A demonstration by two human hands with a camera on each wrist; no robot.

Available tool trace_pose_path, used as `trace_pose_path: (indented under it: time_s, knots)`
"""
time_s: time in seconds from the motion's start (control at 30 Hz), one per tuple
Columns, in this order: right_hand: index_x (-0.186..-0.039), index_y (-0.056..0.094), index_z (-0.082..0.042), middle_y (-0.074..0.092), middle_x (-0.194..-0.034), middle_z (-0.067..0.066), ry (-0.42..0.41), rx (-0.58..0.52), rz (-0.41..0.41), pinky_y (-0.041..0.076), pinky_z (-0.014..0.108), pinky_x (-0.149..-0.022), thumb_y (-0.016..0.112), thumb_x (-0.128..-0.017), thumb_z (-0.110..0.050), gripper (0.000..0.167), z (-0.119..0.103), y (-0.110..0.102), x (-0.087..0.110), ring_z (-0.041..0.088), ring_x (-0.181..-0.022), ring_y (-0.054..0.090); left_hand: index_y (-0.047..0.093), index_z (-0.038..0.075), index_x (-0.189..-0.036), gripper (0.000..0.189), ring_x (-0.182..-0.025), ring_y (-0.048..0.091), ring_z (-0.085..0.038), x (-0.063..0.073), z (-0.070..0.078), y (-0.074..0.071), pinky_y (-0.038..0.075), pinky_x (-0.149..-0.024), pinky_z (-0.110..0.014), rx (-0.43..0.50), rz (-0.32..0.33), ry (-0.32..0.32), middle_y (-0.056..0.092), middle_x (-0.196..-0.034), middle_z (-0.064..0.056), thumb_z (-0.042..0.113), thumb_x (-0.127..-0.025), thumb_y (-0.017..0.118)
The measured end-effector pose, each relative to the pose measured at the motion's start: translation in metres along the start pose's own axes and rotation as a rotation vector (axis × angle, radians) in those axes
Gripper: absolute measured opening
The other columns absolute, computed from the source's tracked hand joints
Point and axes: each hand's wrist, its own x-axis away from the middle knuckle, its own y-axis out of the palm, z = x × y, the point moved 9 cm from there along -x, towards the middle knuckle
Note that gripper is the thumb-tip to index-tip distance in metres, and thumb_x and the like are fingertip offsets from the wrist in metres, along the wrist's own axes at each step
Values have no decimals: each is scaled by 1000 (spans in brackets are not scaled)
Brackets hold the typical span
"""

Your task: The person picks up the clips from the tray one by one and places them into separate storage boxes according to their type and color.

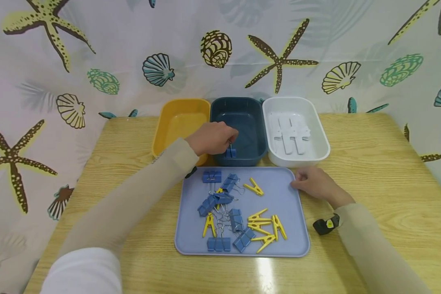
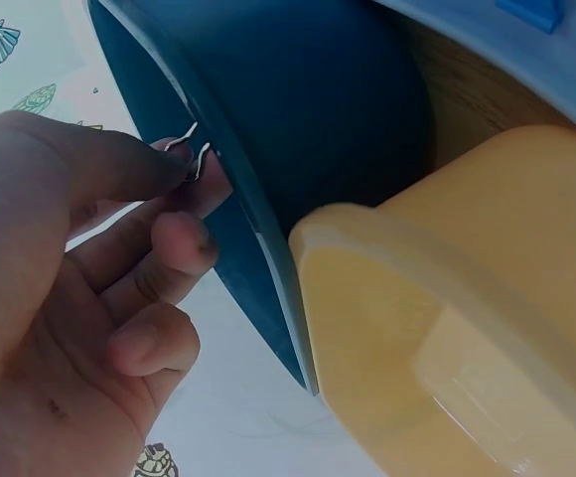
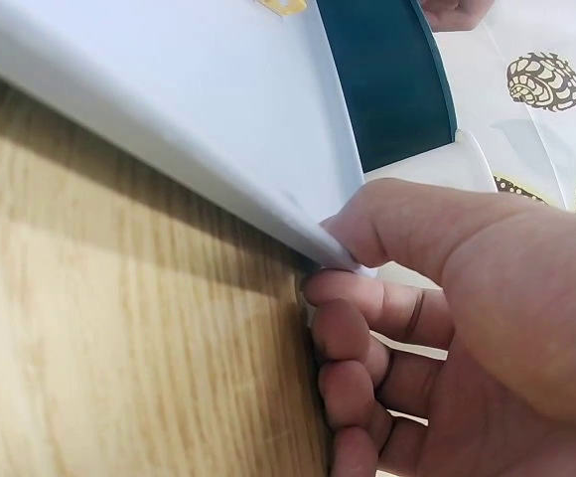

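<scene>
My left hand (image 1: 214, 138) is over the near end of the dark teal bin (image 1: 247, 134). Between thumb and forefinger it pinches the wire handles (image 2: 201, 164) of a blue binder clip (image 1: 231, 153), whose blue body hangs below the fingers. The other fingers are loosely bent. At the far right corner of the pale blue tray (image 1: 281, 183), my right hand (image 1: 317, 183) grips the rim, thumb on top and forefinger underneath. On the tray lie several blue binder clips (image 1: 219, 244), some heaped together, and several yellow clothespins (image 1: 255, 187).
Left of the teal bin stands a yellow bin (image 1: 181, 118). To its right, a white bin (image 1: 317, 151) holds several flat white pieces (image 1: 287, 136). All three bins line up behind the tray on a wooden table (image 1: 139, 257), against a patterned cloth (image 1: 191, 81).
</scene>
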Motion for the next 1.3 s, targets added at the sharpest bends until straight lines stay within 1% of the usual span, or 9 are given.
trace_pose_path:
  time_s: [0.17,0.27,0.5,0.67,0.97,1.3]
  knots:
    - [-69,52,-10,50,-66,0,4,-5,-1,37,28,-59,65,-87,-21,25,0,0,0,16,-65,48,65,14,-99,17,-75,59,-17,-3,-1,4,52,-73,-28,-10,3,2,64,-88,0,11,-95,49]
    - [-69,52,-10,50,-66,1,2,-5,0,37,28,-58,65,-87,-21,25,0,0,0,16,-64,48,65,14,-98,15,-75,58,-18,-4,-1,5,51,-72,-28,-15,-6,-10,63,-87,0,11,-94,50]
    - [-70,53,-10,50,-66,1,-5,-4,4,37,28,-58,65,-87,-20,24,-1,0,1,16,-64,47,65,14,-99,13,-75,58,-18,-4,-1,7,51,-72,-28,-14,-39,-42,63,-88,-1,11,-93,53]
    - [-70,53,-10,50,-66,1,1,-9,1,38,28,-58,65,-88,-21,24,-1,0,1,16,-64,47,65,13,-99,13,-75,58,-19,-6,-2,10,51,-71,-28,-11,-57,-46,63,-88,-1,10,-92,54]
    - [-70,53,-10,50,-65,1,-2,-7,4,37,28,-58,65,-87,-20,24,-1,-1,1,16,-64,47,66,14,-100,13,-74,58,-19,-8,-3,14,52,-70,-28,-27,-64,-57,63,-88,0,12,-92,56]
    - [-69,53,-10,49,-64,0,-8,-6,9,37,28,-58,65,-87,-20,24,-2,-1,1,15,-64,47,66,15,-102,13,-76,59,-19,-10,-4,16,53,-74,-28,-43,-67,-74,64,-89,0,14,-93,57]
